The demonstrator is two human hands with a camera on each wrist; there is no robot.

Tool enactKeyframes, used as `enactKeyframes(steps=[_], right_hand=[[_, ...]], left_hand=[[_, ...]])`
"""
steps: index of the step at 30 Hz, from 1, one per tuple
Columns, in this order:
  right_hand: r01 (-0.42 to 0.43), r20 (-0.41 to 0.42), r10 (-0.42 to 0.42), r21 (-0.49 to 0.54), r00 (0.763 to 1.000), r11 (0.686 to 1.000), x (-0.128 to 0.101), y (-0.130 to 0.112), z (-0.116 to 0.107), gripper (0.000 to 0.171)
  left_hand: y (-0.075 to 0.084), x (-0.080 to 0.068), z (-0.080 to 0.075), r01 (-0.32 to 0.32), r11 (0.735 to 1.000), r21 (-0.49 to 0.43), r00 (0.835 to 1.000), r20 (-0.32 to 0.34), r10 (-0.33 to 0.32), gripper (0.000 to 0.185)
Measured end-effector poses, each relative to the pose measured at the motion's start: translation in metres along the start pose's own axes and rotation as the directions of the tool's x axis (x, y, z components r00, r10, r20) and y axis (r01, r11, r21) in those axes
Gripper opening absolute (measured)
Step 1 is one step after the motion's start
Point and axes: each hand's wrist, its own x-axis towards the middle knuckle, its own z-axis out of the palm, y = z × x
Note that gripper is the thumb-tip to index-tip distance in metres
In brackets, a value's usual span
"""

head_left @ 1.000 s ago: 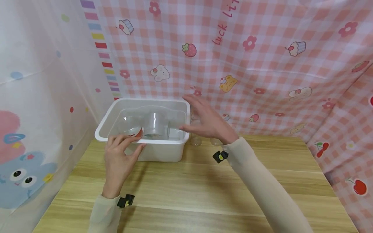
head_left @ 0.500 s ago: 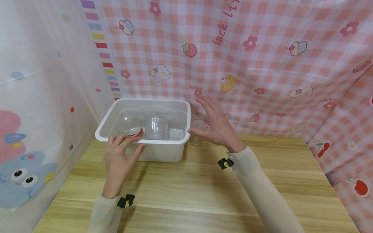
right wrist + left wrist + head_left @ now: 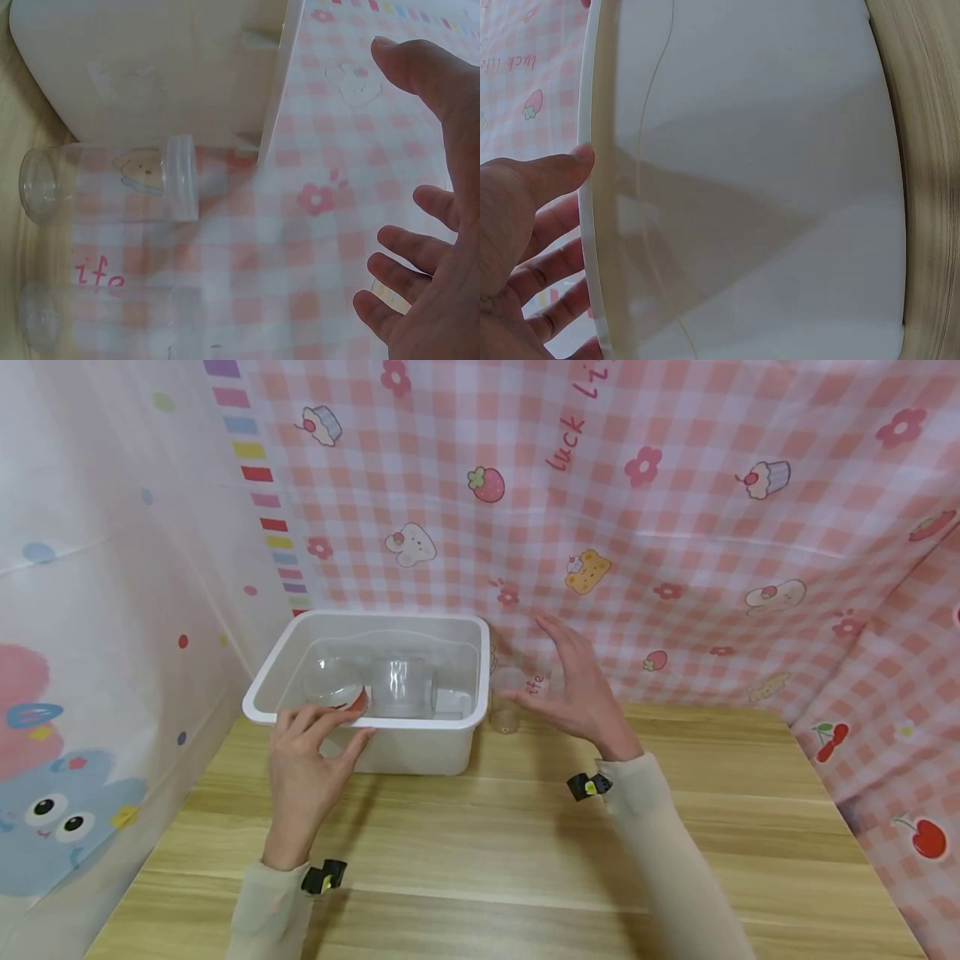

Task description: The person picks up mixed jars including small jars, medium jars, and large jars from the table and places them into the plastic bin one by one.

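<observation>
My left hand grips the front rim of a white plastic tub, thumb outside and fingers over the edge. Inside, a clear jar lies on its side. Another clear rounded container is left of it, with a red patch beside my fingers. My right hand hovers right of the tub, fingers spread, holding nothing. Near it a clear lidded jar stands upright on the table beside the tub. A second clear jar shows faintly next to it in the right wrist view.
The tub stands at the back left of a wooden table. A pink checked cloth hangs behind it, and a white printed cloth hangs along the left side.
My right hand has moved right, away from above the tub's right rim. The clear jar in the tub has settled lower onto its side. My left hand keeps its hold on the rim.
</observation>
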Motion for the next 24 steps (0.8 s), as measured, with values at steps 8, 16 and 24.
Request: enactKeyframes(steps=[8,16,24], right_hand=[[-0.115,-0.033,0.116,0.048,0.993,0.992,-0.009,0.019,-0.004,0.106],[-0.269,-0.021,0.272,0.098,0.962,0.958,-0.018,0.041,-0.003,0.107],[-0.352,0.020,0.356,0.213,0.934,0.911,-0.025,0.062,0.004,0.111]], left_hand=[[0.001,0.000,0.000,0.002,1.000,-0.002,1.000,0.003,-0.002,0.030],[-0.001,0.000,0.000,-0.003,1.000,0.008,1.000,0.003,0.003,0.031],[-0.001,0.000,0.000,-0.004,1.000,0.001,1.000,-0.002,0.004,0.031]])
